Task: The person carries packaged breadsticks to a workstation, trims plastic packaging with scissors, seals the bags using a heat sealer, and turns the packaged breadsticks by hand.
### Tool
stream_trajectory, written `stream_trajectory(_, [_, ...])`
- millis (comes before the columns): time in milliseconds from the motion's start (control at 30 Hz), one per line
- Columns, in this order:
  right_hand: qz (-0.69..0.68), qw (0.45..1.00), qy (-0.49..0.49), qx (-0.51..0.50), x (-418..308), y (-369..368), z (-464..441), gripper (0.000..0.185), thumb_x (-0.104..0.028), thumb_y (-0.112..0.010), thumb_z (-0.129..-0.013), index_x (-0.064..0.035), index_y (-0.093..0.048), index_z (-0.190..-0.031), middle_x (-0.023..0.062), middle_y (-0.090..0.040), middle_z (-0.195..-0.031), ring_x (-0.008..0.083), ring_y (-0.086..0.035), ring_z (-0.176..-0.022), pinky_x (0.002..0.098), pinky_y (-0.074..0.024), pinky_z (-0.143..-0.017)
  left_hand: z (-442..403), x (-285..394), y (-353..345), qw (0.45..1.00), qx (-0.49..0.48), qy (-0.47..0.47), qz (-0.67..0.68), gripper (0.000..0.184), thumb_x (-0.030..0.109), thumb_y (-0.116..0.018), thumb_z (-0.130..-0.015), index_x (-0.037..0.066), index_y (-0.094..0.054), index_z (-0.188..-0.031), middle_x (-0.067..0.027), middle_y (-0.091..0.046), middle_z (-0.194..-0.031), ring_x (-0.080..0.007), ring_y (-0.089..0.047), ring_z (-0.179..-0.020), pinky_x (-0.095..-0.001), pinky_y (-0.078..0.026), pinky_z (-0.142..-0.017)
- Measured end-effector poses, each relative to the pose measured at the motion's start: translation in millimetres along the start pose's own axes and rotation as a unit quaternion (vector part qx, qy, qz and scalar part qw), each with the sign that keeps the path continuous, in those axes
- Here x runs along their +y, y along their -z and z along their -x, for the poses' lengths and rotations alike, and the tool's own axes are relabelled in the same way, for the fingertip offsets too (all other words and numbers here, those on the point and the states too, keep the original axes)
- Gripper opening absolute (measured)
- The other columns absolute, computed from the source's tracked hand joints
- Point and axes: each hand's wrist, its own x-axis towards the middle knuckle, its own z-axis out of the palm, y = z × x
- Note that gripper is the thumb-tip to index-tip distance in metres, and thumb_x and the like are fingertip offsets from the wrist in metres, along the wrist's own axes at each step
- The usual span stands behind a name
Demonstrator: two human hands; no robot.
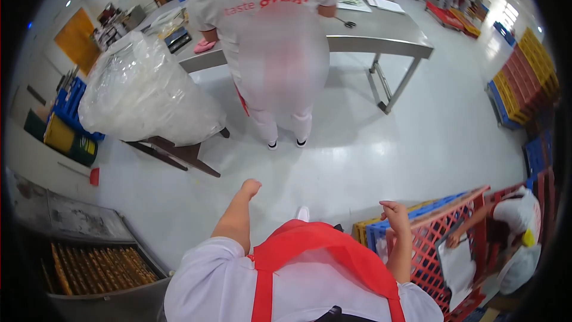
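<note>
My left hand (252,187) hangs out in front over the pale floor, its fingers loosely curled in, with nothing seen in it. To the right, my right hand (395,214) is raised beside a red plastic crate (424,244). Its index finger points left and the other fingers are loosely bent; I see nothing held. A gap between hand and crate is hard to judge. I wear a red apron (298,240) over a white shirt.
A person in white (265,30) stands ahead at a steel table (381,46). Left are a large plastic-wrapped bundle (143,92) on a wooden stand (187,155) and a metal bin (113,289). A co-worker (518,217) leans over a paper (459,268) at right; stacked crates (524,77) stand beyond.
</note>
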Motion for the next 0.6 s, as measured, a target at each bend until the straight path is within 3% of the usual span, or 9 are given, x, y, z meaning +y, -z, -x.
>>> stream_trajectory(133, [0.127,0.99,0.023,-0.053,-39,-21,-63,0.018,-0.009,-0.055,-0.076,0.0034,-0.062,-0.088,0.0055,-0.056,-0.06,0.0099,-0.053,-0.052,0.0225,-0.0419,-0.048,-7,52,34,0.993,0.036,0.017,0.111,0.025,0.026,-0.057,-0.074,0.002,-0.063,-0.081,-0.0097,-0.06,-0.073,-0.0186,-0.054,-0.067,-0.0317,-0.043,-0.061])
stream_trajectory(200, [0.148,0.986,0.002,-0.081,-39,-24,-93,0.018,-0.012,-0.057,-0.076,0.0033,-0.063,-0.084,0.0069,-0.057,-0.06,0.0094,-0.053,-0.051,0.0236,-0.0412,-0.047,-14,64,38,0.98,0.055,-0.055,0.181,0.026,0.027,-0.06,-0.072,0.003,-0.063,-0.082,-0.0076,-0.06,-0.073,-0.016,-0.053,-0.068,-0.0305,-0.043,-0.062])
stream_trajectory(233, [0.197,0.976,-0.013,-0.094,-44,-26,-109,0.025,-0.02,-0.057,-0.077,0.0042,-0.064,-0.079,0.0096,-0.059,-0.062,0.0123,-0.055,-0.054,0.0264,-0.0434,-0.053,-12,77,47,0.978,0.065,-0.049,0.193,0.026,0.027,-0.06,-0.072,0.003,-0.063,-0.082,-0.0076,-0.06,-0.073,-0.016,-0.053,-0.068,-0.0305,-0.043,-0.062])
stream_trajectory(267, [0.206,0.973,-0.006,-0.106,-53,-32,-130,0.025,-0.02,-0.057,-0.077,0.0042,-0.064,-0.079,0.0096,-0.059,-0.062,0.0123,-0.055,-0.054,0.0264,-0.0434,-0.053,-9,91,58,0.978,0.088,-0.026,0.188,0.026,0.028,-0.058,-0.074,0.003,-0.063,-0.08,-0.0066,-0.06,-0.072,-0.0153,-0.053,-0.066,-0.0296,-0.042,-0.061])
stream_trajectory(333, [0.173,0.975,0.039,-0.133,-72,-53,-158,0.037,-0.03,-0.054,-0.08,0.0051,-0.064,-0.078,0.0116,-0.061,-0.068,0.0167,-0.057,-0.063,0.029,-0.0442,-0.065,-8,102,79,0.976,0.109,0.02,0.189,0.026,0.029,-0.056,-0.076,0.004,-0.062,-0.078,-0.0057,-0.059,-0.07,-0.0147,-0.052,-0.065,-0.0288,-0.042,-0.06])
stream_trajectory(367, [0.202,0.966,0.024,-0.162,-92,-63,-174,0.043,-0.035,-0.049,-0.082,0.0056,-0.063,-0.085,0.013,-0.063,-0.079,0.0189,-0.056,-0.077,0.0295,-0.0415,-0.076,-12,104,95,0.956,0.128,0.015,0.262,0.028,0.031,-0.053,-0.079,0.004,-0.061,-0.076,-0.005,-0.059,-0.069,-0.0138,-0.052,-0.065,-0.028,-0.041,-0.06])
stream_trajectory(400, [0.205,0.962,0.026,-0.18,-103,-74,-193,0.043,-0.035,-0.049,-0.082,0.0056,-0.063,-0.085,0.013,-0.063,-0.079,0.0189,-0.056,-0.077,0.0295,-0.0415,-0.076,-15,106,113,0.931,0.155,0.007,0.331,0.03,0.032,-0.05,-0.081,0.005,-0.06,-0.074,-0.0044,-0.058,-0.068,-0.0129,-0.051,-0.064,-0.0271,-0.04,-0.06])
stream_trajectory(533, [0.183,0.938,0.09,-0.282,-177,-157,-256,0.045,-0.038,-0.048,-0.082,0.0034,-0.059,-0.097,0.0145,-0.06,-0.094,0.0188,-0.053,-0.088,0.0292,-0.0398,-0.08,-15,125,204,0.898,0.232,-0.047,0.37,0.035,0.034,-0.044,-0.085,0.005,-0.059,-0.073,-0.0028,-0.054,-0.064,-0.0108,-0.049,-0.062,-0.0242,-0.038,-0.059])
stream_trajectory(600, [0.214,0.901,0.162,-0.34,-228,-204,-265,0.042,-0.035,-0.048,-0.083,0.0028,-0.058,-0.099,0.0157,-0.059,-0.097,0.0225,-0.053,-0.091,0.03,-0.0398,-0.081,-13,141,245,0.88,0.296,-0.066,0.366,0.029,0.028,-0.043,-0.086,0.003,-0.058,-0.086,-0.0007,-0.049,-0.067,-0.009,-0.046,-0.063,-0.0247,-0.04,-0.063])
